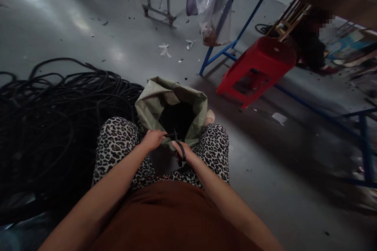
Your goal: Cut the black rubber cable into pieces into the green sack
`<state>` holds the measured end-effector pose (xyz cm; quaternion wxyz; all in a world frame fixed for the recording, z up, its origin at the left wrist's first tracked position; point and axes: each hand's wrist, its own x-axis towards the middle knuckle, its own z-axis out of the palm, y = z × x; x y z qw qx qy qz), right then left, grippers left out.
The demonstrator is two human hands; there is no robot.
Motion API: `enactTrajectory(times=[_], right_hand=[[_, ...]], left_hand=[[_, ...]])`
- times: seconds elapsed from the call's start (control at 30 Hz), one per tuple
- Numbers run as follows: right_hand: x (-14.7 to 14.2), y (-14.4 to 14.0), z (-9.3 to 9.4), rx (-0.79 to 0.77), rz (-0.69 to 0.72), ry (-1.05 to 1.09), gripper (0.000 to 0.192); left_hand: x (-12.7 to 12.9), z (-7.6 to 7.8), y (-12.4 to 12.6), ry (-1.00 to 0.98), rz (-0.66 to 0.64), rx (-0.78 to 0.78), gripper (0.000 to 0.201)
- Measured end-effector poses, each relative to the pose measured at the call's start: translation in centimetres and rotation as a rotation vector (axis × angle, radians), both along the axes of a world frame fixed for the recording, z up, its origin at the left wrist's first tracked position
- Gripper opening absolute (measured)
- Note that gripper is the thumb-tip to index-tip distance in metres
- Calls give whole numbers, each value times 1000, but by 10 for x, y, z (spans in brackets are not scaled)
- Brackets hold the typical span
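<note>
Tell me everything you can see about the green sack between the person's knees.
The sack looks like woven plastic, pale grey-green and creased. It stands upright on the grey floor between the knees in leopard-print trousers, its mouth open and the rim folded outward. Inside is a dark mass, too dim to identify. The left hand and the right hand, which grips black-handled scissors, hover at its near rim; whether they touch it cannot be told. A heap of black cable lies on its left.

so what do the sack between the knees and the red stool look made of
Sack: looks like woven plastic, dull grey-green, creased and slumped at its open mouth. Red stool: likely moulded plastic, smooth with a slight sheen, one even colour throughout.
</note>
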<state>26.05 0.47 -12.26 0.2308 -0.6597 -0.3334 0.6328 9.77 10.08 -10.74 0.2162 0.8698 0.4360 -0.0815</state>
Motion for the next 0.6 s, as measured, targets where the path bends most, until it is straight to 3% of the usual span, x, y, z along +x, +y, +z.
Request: enactTrajectory(times=[0.33,0.6], right_hand=[[2,3,3,6,-110,-104,31],[2,0,0,-38,-52,-124,28]], left_hand=[[-5,-5,2,0,8,4,33],[-4,-6,0,98,-3,15,32]])
